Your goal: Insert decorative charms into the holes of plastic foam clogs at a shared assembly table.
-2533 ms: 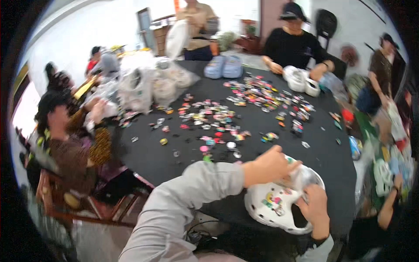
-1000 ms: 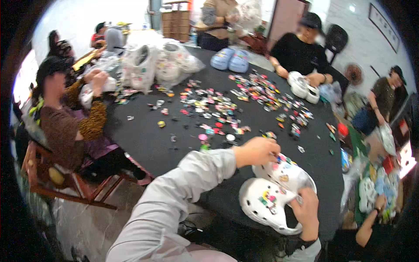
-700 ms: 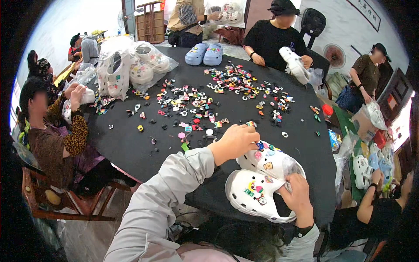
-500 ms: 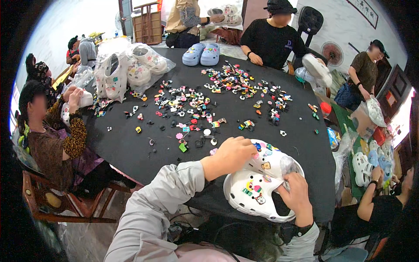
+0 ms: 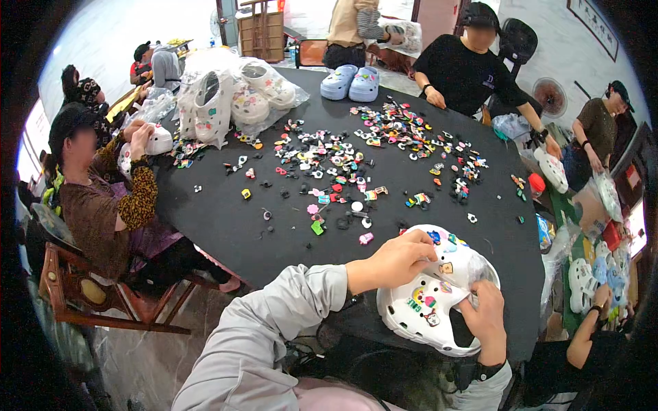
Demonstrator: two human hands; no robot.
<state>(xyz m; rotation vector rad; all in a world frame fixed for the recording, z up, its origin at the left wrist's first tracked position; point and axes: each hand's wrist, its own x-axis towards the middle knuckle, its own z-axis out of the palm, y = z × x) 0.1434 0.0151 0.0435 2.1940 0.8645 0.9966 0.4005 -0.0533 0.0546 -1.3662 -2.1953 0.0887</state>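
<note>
A pair of white clogs with colourful shoe charms lies at the table's near edge, the nearer clog (image 5: 401, 305) overlapping the farther clog (image 5: 473, 248). My right hand (image 5: 485, 314) grips the clogs at their openings, thumb inside the nearer one. Clear plastic (image 5: 478, 268) shows in the farther clog's opening. My left hand (image 5: 397, 262) is closed in a pinch on the far clog's toe, beside a blue charm (image 5: 434, 237). Whatever is between those fingertips is hidden. Loose shoe charms (image 5: 319, 154) lie scattered across the black table (image 5: 212, 212) beyond my hands.
Bagged white clogs (image 5: 209, 113) stand at the far left, and blue clogs (image 5: 349, 83) at the far edge. A person (image 5: 96, 185) on the left handles a white clog. Across the table, another person (image 5: 473, 68) holds a white clog (image 5: 550, 170). More clogs (image 5: 582, 284) lie at right.
The view has shifted, so the table and clogs sit farther right in it. The person across has lowered the white clog. Both my hands keep their places on the clogs.
</note>
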